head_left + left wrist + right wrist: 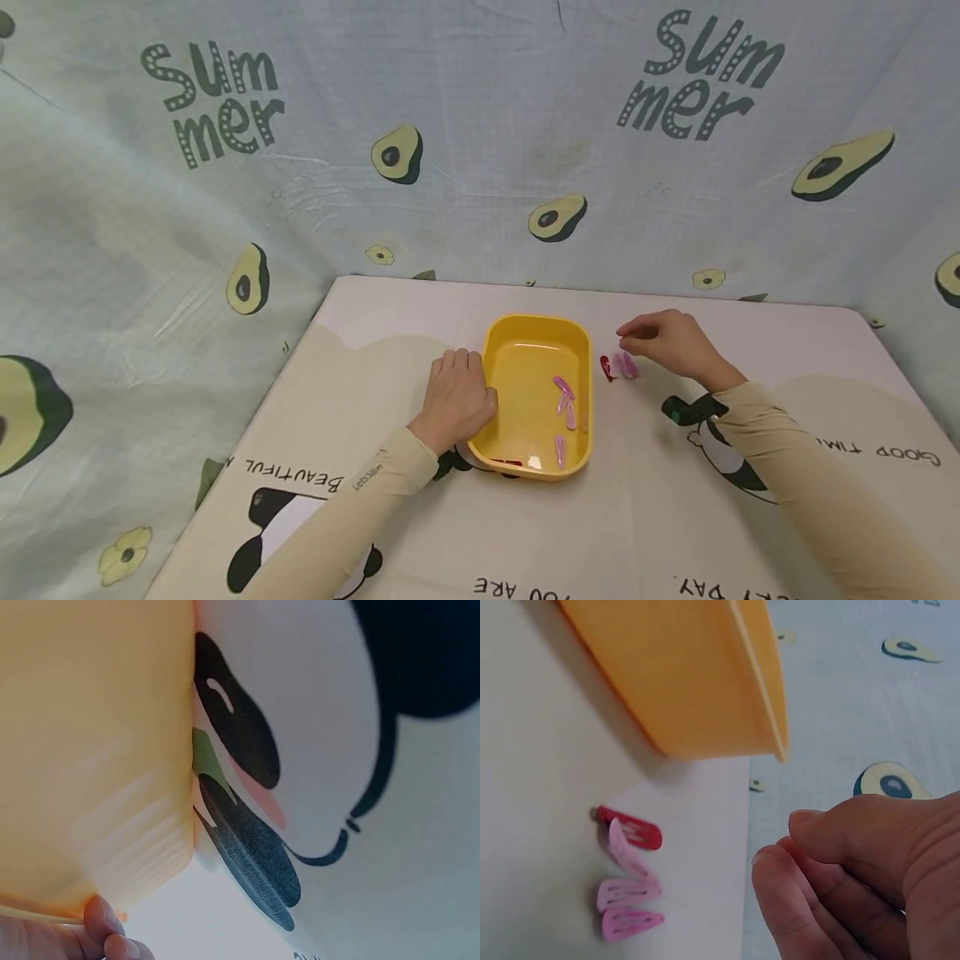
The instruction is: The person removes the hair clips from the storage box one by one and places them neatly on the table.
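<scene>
A yellow plastic tray (536, 331) stands upright on the table. My left hand (459, 398) grips its left rim, and in the left wrist view the fingertips (103, 919) curl at the rim's underside. To the tray's right, a red snap hair clip (607, 367) lies beside several pink hair clips (627, 365), spread in a short row in the right wrist view. Just above and beyond them hovers my right hand (672, 343), fingers loosely curled and thumb tip apart from the index fingertip. Nothing shows between them.
Inside the tray lie several pink hair clips (560, 451) and a red one (506, 462) along the near wall. The patterned tablecloth (637, 517) covers the table. An avocado-print curtain (480, 208) hangs behind its far edge.
</scene>
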`<control>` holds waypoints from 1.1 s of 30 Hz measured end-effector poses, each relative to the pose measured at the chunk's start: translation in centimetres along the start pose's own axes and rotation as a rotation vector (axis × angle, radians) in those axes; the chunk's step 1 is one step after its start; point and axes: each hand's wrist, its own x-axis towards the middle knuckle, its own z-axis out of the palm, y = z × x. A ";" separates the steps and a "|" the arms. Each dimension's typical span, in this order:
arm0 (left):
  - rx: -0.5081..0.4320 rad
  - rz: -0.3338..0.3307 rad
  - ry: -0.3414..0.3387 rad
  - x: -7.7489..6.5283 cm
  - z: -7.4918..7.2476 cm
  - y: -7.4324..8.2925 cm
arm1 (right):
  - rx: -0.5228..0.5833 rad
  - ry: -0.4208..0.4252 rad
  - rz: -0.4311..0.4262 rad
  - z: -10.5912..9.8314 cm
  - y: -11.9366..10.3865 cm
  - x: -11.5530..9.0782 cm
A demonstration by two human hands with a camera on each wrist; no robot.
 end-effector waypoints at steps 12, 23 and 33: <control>-0.021 -0.012 -0.026 0.0 0.3 -0.3 | 0.034 -0.020 -0.080 0.9 -2.2 1.0; -0.015 -0.012 -0.044 0.1 0.4 -0.4 | 0.031 -0.063 -0.123 2.2 -4.1 1.7; -0.007 -0.008 -0.024 0.1 0.3 -0.5 | 0.046 -0.156 -0.205 3.7 -6.6 2.3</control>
